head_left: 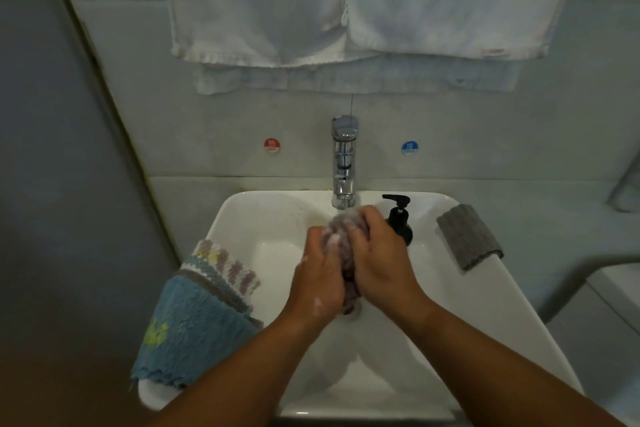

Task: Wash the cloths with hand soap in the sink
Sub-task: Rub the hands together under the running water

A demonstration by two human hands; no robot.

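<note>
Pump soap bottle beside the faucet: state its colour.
The plastic pump soap bottle is black; head view shows it.

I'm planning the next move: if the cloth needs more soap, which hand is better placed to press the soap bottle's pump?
Probably the right hand: it grips the cloth right beside the black soap bottle, while the left hand is on the cloth's far side.

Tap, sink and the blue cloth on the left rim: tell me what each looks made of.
Tap: metal, likely chromed, by its mirror shine.
Sink: glossy white ceramic, it seems; smooth with soft highlights.
Blue cloth: fluffy textile, perhaps terry or microfibre, by its nubby pile and scalloped edge.
</note>
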